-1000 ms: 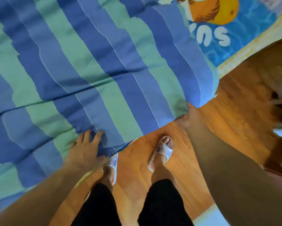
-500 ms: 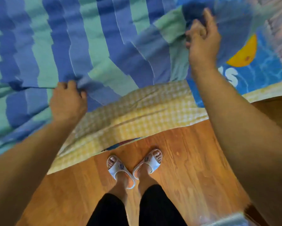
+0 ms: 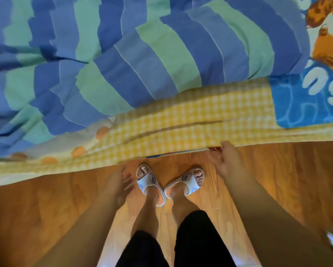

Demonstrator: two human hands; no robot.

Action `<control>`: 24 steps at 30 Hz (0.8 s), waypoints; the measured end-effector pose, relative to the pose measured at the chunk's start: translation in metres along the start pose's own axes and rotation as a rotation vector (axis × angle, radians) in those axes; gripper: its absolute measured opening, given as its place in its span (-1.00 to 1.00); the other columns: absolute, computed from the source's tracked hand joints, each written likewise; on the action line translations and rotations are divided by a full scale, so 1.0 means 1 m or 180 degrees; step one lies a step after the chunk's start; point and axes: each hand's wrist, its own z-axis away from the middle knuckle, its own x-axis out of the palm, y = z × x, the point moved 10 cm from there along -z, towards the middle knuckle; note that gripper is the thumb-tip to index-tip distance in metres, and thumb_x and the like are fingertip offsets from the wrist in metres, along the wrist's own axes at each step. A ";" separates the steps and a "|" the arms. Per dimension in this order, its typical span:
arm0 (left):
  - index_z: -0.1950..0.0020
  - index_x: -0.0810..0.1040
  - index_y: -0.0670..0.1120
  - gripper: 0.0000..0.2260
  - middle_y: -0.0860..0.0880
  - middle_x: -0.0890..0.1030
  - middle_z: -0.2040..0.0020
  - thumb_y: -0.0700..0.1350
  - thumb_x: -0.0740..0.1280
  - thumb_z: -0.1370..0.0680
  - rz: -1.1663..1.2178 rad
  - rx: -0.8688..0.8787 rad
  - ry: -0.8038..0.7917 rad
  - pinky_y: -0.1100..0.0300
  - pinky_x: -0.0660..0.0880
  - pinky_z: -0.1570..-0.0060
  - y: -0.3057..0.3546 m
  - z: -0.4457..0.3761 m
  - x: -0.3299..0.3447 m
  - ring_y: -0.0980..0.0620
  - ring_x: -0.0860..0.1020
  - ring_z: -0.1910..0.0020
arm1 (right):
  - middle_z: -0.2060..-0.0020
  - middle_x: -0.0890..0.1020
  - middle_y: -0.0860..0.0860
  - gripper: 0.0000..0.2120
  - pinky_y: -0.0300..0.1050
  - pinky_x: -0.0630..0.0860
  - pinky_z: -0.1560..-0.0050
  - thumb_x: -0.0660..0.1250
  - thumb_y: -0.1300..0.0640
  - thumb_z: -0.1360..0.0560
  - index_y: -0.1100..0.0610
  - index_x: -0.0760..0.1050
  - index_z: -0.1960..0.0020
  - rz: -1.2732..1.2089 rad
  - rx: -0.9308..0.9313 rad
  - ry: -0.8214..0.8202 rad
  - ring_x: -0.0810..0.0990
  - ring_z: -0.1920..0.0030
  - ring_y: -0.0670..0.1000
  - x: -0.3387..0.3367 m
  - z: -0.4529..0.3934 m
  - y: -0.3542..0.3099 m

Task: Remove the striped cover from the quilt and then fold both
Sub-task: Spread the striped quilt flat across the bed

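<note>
The striped cover (image 3: 142, 60), blue and green with the quilt inside it, lies folded back and bunched across the bed. Below it a yellow checked fabric (image 3: 181, 120) with orange spots hangs over the bed's near edge. My right hand (image 3: 226, 160) is at the lower hem of that fabric, thumb and fingertips touching it, fingers loosely spread. My left hand (image 3: 119, 183) hovers over the floor just under the hem, fingers straight and blurred, holding nothing. Neither hand touches the striped cover.
A blue printed blanket (image 3: 304, 101) with white letters and an orange cartoon figure lies at the bed's right. I stand on a wooden floor (image 3: 46, 209) in white slippers (image 3: 150, 184), toes close to the bed's edge.
Both hands have let go of the striped cover, which now lies thrown back on the bed. They dropped to the hem of the yellow checked fabric.
</note>
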 end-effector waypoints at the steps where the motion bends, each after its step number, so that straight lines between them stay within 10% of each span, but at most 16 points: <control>1: -0.12 0.47 0.02 -0.82 -0.08 0.53 -0.07 0.10 0.26 -0.63 0.0485 -0.0015 -0.0054 -0.03 0.48 -0.19 0.003 -0.001 -0.004 -0.06 0.56 -0.04 | 0.21 0.61 0.14 -0.82 -0.12 0.65 0.29 0.12 0.25 -0.61 0.14 0.47 0.09 0.0254 -0.0109 0.0205 0.63 0.28 0.03 -0.014 0.009 0.000; 5: -0.11 0.58 -0.06 -0.80 -0.10 0.61 -0.18 0.02 0.24 -0.66 0.1931 0.0134 -0.0233 -0.01 0.53 -0.15 0.032 -0.012 -0.019 -0.06 0.59 -0.17 | 0.02 0.59 0.16 -0.88 0.02 0.63 -0.04 0.19 0.28 -0.55 0.17 0.50 0.01 0.0413 -0.0468 0.0743 0.61 0.10 0.07 -0.062 0.044 -0.006; 11: -0.14 0.56 -0.12 -0.88 -0.10 0.65 0.09 -0.17 0.32 -0.61 0.1828 0.0086 0.0399 0.05 0.62 0.14 0.007 -0.039 -0.068 0.05 0.67 0.25 | 0.04 0.65 0.02 -0.86 -0.10 0.57 -0.09 0.33 0.33 -0.34 0.12 0.58 0.20 -0.1235 -0.0138 -0.0568 0.67 -0.02 0.00 -0.012 0.030 0.009; 17: -0.08 0.46 -0.18 -0.94 -0.15 0.45 0.19 -0.25 0.26 -0.61 0.0804 -0.0781 0.0938 0.05 0.56 0.07 -0.095 -0.019 -0.128 0.00 0.44 0.31 | -0.02 0.61 0.24 -0.81 -0.14 0.49 0.36 0.29 0.14 -0.50 0.20 0.51 -0.07 0.2251 -0.0262 0.1192 0.50 0.29 0.03 -0.100 -0.004 0.060; 20: 0.02 0.47 -0.16 -0.95 -0.13 0.46 0.20 -0.21 0.24 -0.63 0.0655 -0.0527 0.0700 0.09 0.51 0.18 -0.074 -0.018 -0.152 -0.02 0.46 0.29 | -0.06 0.58 0.21 -0.61 -0.09 0.48 0.13 0.29 0.17 -0.49 0.23 0.46 -0.30 0.2891 -0.0853 0.0996 0.50 0.15 0.07 -0.028 0.011 0.040; 24: 0.10 0.45 -0.06 -0.83 -0.09 0.49 0.14 -0.17 0.15 -0.65 0.0398 0.0131 0.0773 0.15 0.42 0.25 -0.007 -0.041 -0.216 0.02 0.46 0.27 | -0.08 0.58 0.15 -0.79 -0.10 0.46 0.06 0.30 0.26 -0.43 0.11 0.52 -0.05 0.3736 -0.2303 0.0359 0.54 0.06 0.12 0.138 0.079 0.026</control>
